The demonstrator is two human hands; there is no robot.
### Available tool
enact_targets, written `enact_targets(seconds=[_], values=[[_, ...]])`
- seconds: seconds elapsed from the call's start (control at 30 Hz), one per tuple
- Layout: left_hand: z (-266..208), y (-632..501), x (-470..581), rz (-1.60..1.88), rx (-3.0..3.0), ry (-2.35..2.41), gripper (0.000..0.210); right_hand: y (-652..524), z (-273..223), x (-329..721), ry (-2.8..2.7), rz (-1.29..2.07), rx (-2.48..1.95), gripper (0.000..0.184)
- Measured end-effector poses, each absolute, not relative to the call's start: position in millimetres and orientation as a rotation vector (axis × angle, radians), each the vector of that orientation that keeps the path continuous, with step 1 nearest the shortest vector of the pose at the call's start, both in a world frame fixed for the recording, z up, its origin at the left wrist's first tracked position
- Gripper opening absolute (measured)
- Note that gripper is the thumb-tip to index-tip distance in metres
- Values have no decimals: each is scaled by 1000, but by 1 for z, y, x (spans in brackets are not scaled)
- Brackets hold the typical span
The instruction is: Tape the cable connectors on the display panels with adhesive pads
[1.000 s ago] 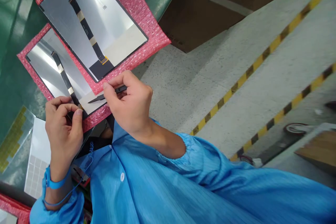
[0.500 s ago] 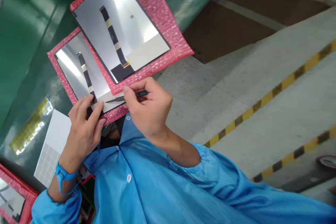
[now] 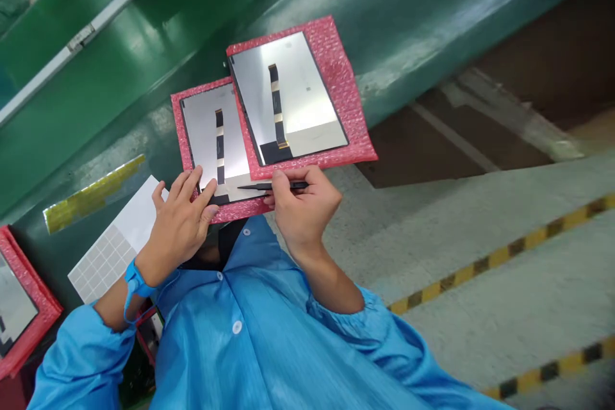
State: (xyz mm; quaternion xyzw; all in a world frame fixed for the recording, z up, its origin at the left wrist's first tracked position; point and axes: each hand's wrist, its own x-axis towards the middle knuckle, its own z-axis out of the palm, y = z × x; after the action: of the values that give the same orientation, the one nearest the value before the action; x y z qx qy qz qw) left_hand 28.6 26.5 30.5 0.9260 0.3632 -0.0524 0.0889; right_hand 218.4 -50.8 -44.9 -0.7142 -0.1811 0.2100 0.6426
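Observation:
My right hand [image 3: 307, 208] grips black tweezers [image 3: 254, 188], their thin tips pointing left over the lower edge of a display panel [image 3: 204, 125]. That panel lies back side up on pink bubble wrap [image 3: 179, 134], with a black flex cable [image 3: 220, 144] running along it. Fingers spread, my left hand [image 3: 185, 218] rests at the panel's lower left corner, near the cable's end. A second display panel [image 3: 307, 86] with a similar flex cable [image 3: 276, 102] lies on its own pink bubble wrap [image 3: 336, 70], overlapping the first.
Left of my hands, a white sheet with grid-like labels [image 3: 108, 256] lies on the green table [image 3: 158, 128] beside a yellow strip [image 3: 96, 192]. Another wrapped panel [image 3: 19, 298] sits at the far left. To the right is the floor with yellow-black tape [image 3: 480, 266].
The view has shifted, so panels and hands appear farther right and the panels smaller. My left fingers look flatter and more spread. The tweezers stay in my right hand over the lower panel.

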Motion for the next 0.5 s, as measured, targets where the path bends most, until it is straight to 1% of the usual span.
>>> enact_targets(seconds=[0.07, 0.17, 0.23, 0.3, 0.4, 0.5], values=[[36, 26, 37, -67, 2597, 1315, 47, -51, -44, 219, -387, 531, -1638, 25], [45, 31, 61, 37, 2286, 1587, 60, -52, -44, 218, -382, 574, -1631, 29], [48, 41, 78, 76, 2147, 1669, 64, -52, -45, 218, -392, 568, -1626, 29], [48, 56, 91, 111, 2023, 1716, 64, -52, -49, 218, -393, 568, -1621, 30], [45, 75, 98, 137, 1805, 1749, 57, -52, -55, 219, -386, 602, -1596, 32], [43, 76, 100, 162, 1621, 1674, 38, -59, -57, 219, -350, 631, -1546, 33]])
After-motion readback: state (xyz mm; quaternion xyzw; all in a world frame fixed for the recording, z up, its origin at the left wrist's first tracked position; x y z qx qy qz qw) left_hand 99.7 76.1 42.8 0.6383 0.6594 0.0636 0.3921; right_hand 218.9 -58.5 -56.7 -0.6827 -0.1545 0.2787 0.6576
